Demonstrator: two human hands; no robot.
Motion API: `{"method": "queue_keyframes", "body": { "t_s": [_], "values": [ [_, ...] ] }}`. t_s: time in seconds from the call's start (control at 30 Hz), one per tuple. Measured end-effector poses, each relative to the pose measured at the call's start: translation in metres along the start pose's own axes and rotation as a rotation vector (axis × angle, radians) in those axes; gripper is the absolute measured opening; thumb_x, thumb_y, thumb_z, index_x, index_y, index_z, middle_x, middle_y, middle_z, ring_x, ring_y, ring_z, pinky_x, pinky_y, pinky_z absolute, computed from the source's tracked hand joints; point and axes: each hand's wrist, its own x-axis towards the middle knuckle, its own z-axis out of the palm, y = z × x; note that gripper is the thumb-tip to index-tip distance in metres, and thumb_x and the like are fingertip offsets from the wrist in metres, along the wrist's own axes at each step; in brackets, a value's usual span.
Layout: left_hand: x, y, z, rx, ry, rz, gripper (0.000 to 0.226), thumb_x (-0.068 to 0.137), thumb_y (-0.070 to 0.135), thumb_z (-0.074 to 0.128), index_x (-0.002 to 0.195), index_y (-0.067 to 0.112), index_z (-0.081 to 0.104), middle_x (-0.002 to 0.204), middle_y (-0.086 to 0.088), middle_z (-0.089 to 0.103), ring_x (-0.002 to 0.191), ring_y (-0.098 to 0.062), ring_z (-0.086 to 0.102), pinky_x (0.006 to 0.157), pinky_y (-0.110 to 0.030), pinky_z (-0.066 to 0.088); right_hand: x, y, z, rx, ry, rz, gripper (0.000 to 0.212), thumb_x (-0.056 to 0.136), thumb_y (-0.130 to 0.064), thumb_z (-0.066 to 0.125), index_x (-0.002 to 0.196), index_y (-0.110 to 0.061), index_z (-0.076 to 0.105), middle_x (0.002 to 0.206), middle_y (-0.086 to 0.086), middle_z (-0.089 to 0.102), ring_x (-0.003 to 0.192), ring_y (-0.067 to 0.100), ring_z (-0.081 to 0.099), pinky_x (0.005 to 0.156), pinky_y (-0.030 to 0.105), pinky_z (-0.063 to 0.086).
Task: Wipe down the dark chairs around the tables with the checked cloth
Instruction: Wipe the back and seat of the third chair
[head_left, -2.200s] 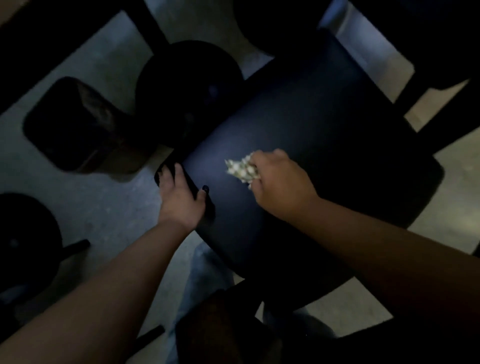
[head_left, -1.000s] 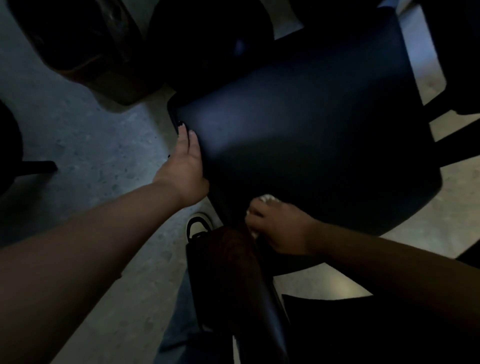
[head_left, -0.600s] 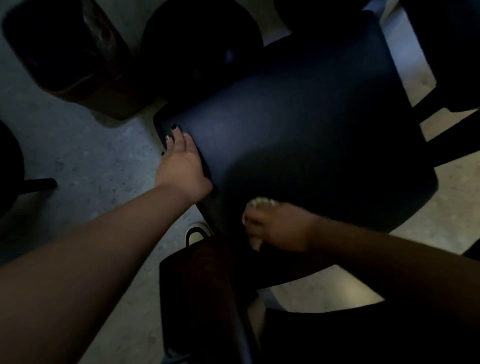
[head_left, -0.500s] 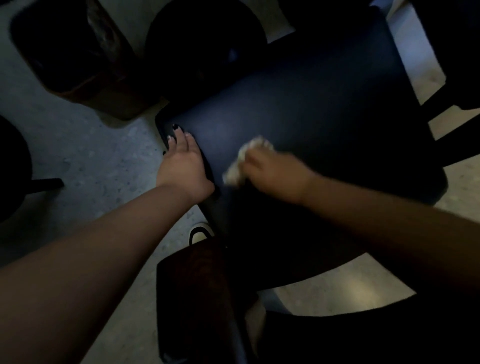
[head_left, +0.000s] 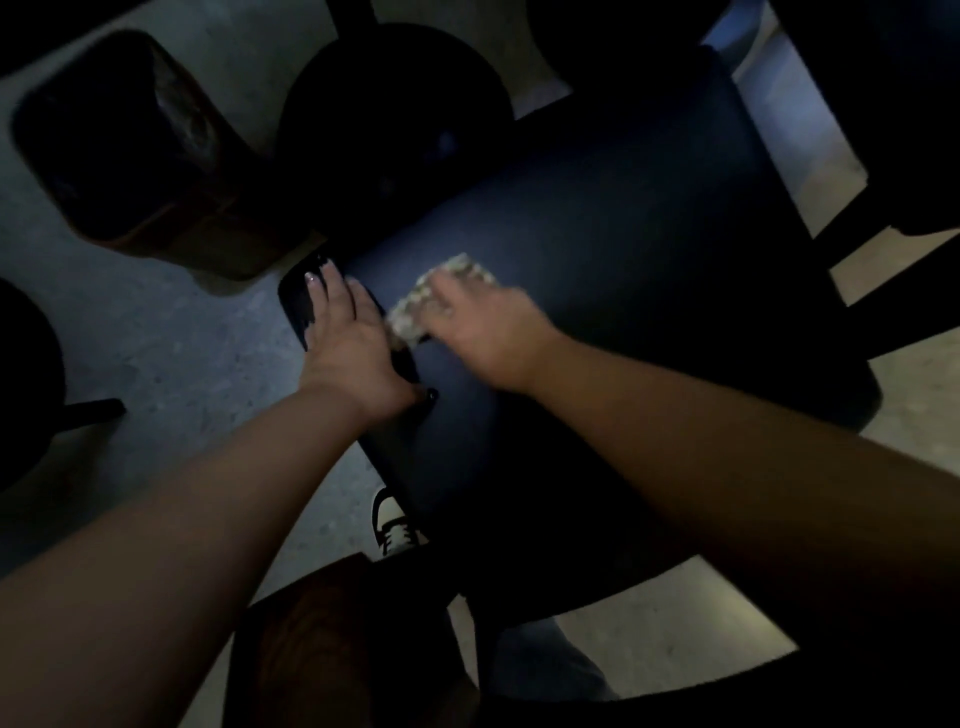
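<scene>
Chair seat (head_left: 597, 270) lies open rightward; left hand (head_left: 348, 343) seemingly blocks its left edge.

i see the dark chair (head_left: 597, 249) with a flat navy seat; the checked cloth (head_left: 415, 306), pale and bunched, lies on its left part.
</scene>
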Motion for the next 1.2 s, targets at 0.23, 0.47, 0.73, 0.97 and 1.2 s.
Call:
{"method": "queue_keyframes", "body": {
  "t_s": [0.23, 0.47, 0.73, 0.97, 1.2],
  "values": [
    [0.027, 0.030, -0.016, -0.009, -0.104, 0.102, 0.137, 0.061, 0.049, 0.086, 0.154, 0.024, -0.011, 0.159, -0.007, -0.023, 0.144, -0.042, -0.019, 0.115, -0.062, 0.016, -0.007, 0.099, -0.006, 0.167, 0.267, 0.864, 0.037, 0.095, -0.022, 0.044, 0.132, -0.019, 0.047, 0.136, 0.015, 0.036, 0.101, 0.037, 0.053, 0.072, 0.038, 0.040],
    [0.027, 0.034, -0.003, -0.014, -0.054, 0.037, 0.125, 0.069, 0.043, 0.083, 0.154, 0.026, -0.007, 0.160, -0.002, -0.023, 0.145, -0.037, -0.019, 0.110, -0.068, 0.021, -0.001, 0.034, 0.015, 0.270, 0.164, 0.314, 0.038, 0.084, -0.013, 0.062, 0.122, -0.016, 0.061, 0.118, 0.020, 0.054, 0.078, 0.038, 0.062, 0.056, 0.039, 0.050],
    [0.023, 0.040, 0.001, -0.022, -0.018, -0.003, 0.124, 0.070, 0.039, 0.083, 0.154, 0.028, -0.007, 0.159, 0.000, -0.025, 0.145, -0.035, -0.020, 0.108, -0.070, 0.020, -0.055, 0.202, -0.014, 0.069, 0.233, 0.824, 0.046, 0.094, -0.019, 0.044, 0.139, -0.022, 0.046, 0.138, 0.021, 0.039, 0.111, 0.040, 0.051, 0.091, 0.040, 0.043],
    [0.026, 0.038, 0.002, 0.003, -0.021, 0.002, 0.125, 0.069, 0.041, 0.084, 0.154, 0.027, -0.007, 0.160, 0.000, -0.023, 0.146, -0.036, -0.018, 0.106, -0.070, 0.024, -0.007, 0.075, 0.020, 0.285, 0.474, 0.917, 0.040, 0.099, -0.033, 0.043, 0.136, -0.019, 0.043, 0.131, 0.012, 0.052, 0.112, 0.032, 0.055, 0.086, 0.032, 0.039],
    [0.032, 0.035, -0.002, 0.027, -0.081, 0.019, 0.129, 0.066, 0.042, 0.085, 0.154, 0.026, -0.008, 0.160, -0.001, -0.021, 0.146, -0.038, -0.016, 0.105, -0.072, 0.024, -0.052, 0.098, 0.010, 0.208, 0.102, 0.377, 0.045, 0.096, -0.029, 0.045, 0.140, -0.038, 0.043, 0.147, 0.012, 0.030, 0.109, 0.038, 0.056, 0.085, 0.041, 0.051]
  ]
}}
